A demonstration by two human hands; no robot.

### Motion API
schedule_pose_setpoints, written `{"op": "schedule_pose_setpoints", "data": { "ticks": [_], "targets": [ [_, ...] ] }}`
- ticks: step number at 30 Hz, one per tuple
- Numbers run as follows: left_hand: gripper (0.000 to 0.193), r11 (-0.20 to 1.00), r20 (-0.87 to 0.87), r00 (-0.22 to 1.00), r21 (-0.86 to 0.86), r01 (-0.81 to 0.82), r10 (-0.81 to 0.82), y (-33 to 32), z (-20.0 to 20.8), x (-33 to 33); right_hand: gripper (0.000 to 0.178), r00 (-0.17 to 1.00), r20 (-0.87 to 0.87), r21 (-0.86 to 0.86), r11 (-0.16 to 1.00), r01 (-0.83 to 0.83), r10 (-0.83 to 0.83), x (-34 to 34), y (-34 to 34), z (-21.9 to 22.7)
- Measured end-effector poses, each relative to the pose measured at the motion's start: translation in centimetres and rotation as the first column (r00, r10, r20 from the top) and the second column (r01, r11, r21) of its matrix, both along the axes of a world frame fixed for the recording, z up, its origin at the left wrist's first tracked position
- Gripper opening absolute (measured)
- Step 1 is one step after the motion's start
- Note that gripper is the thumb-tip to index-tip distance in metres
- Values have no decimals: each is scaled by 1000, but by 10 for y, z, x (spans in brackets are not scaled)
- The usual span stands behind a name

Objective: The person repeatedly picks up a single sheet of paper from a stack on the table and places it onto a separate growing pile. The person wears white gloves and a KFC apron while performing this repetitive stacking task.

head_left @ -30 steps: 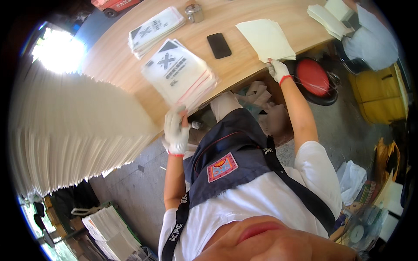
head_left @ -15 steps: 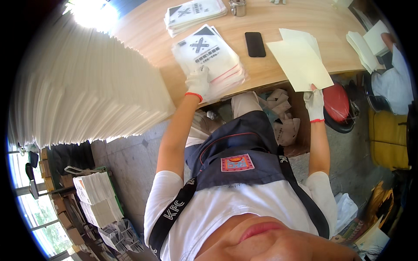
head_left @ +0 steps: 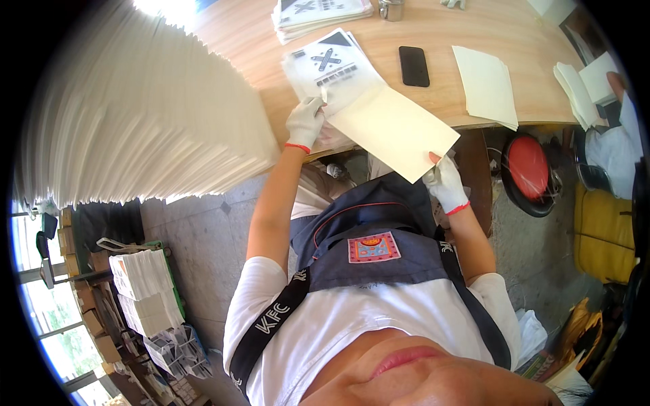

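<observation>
Both my hands wear white gloves with red cuffs. A cream paper sheet (head_left: pixel 393 128) is held between them over the near edge of the wooden table (head_left: pixel 487 27). My right hand (head_left: pixel 443 181) grips its lower right corner. My left hand (head_left: pixel 306 120) pinches the sheet's upper left corner, right beside a stack of white printed sheets (head_left: pixel 328 64) with a black cross mark. A pile of cream sheets (head_left: pixel 486 84) lies on the table to the right.
A black phone (head_left: pixel 414 65) lies between the two piles. A tall fanned stack of white paper (head_left: pixel 135 115) fills the left. Another printed stack (head_left: pixel 318 12) and a metal cup (head_left: pixel 391 8) sit farther back. A red stool (head_left: pixel 528 166) stands under the table; another person (head_left: pixel 613 135) sits at right.
My right hand has drawn one cream sheet off the right-hand pile toward me and to the left. My left hand now pinches its far corner beside the printed stack.
</observation>
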State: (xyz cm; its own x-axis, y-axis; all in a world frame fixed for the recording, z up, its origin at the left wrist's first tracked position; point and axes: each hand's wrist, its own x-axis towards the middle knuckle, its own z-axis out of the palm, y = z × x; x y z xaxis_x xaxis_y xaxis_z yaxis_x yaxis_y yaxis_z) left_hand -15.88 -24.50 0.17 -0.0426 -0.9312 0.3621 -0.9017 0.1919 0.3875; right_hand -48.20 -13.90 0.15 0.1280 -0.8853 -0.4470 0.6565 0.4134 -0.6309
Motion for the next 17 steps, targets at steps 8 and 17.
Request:
{"op": "schedule_pose_setpoints", "data": {
  "ticks": [8,17],
  "targets": [
    [25,962,-280,927,36,269,-249,11,27,-6,14,986,166,-54,999,-8,17,26,14,-13],
    [52,970,-995,-45,-73,-233,-86,55,-18,-87,19,996,68,-5,999,-51,51,52,50,35]
  ]
}}
